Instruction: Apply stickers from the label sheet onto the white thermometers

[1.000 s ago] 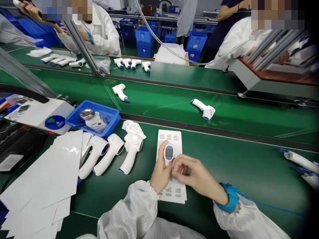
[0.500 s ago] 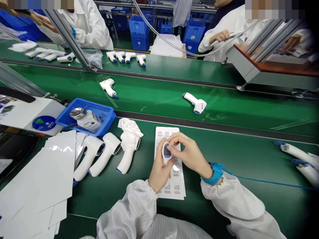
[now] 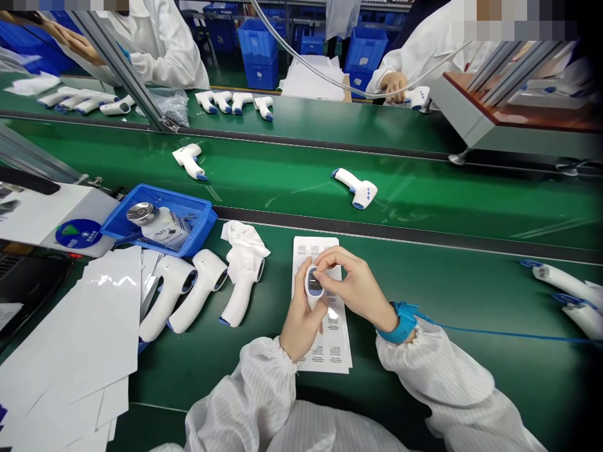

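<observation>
One blue tray (image 3: pixel 200 229) and three white thermometers (image 3: pixel 196 298) rest on the worktop (image 3: pixel 447 285); the left hand's (image 3: pixel 301 320) grip clasps another thermometer (image 3: pixel 311 302) above label sheets (image 3: pixel 330 355); the right hand's (image 3: pixel 357 284) grip touches its screen, closure unclear; rightmost lie two white handles (image 3: pixel 563 287).

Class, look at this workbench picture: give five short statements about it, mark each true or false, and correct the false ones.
1. The left hand holds a white plastic device with a blue-framed screen. True.
2. A teal wristband is worn on the left wrist. False: it is on the right wrist.
3. A white bottle with a silvery top is in a blue plastic tray. True.
4. The right hand lies flat on the dark green tabletop. False: its fingertips are at the device's screen.
5. A crumpled white cloth is draped over a white pistol-shaped device. True.
</observation>
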